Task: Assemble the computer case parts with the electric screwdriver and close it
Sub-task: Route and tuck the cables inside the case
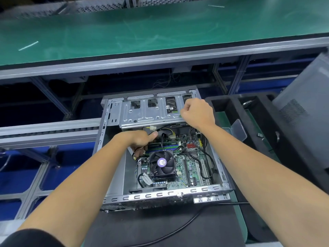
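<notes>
An open metal computer case (114,198) lies on a dark mat in front of me. Inside it sit a green motherboard (192,168) and a black CPU fan (162,164). A grey metal drive cage (147,113) spans the case's far end. My left hand (140,139) reaches inside under the cage, fingers curled around a bundle of cables (137,158), thumb pointing right. My right hand (197,113) sits at the cage's right end with its fingers curled; what it holds is hidden. No electric screwdriver is in view.
A black foam tray (226,102) with compartments stands right of the case, holding a clear plastic box (237,130). A grey case side panel (302,107) leans at the far right. A black cable (187,227) crosses the mat. A green conveyor belt (160,29) runs behind.
</notes>
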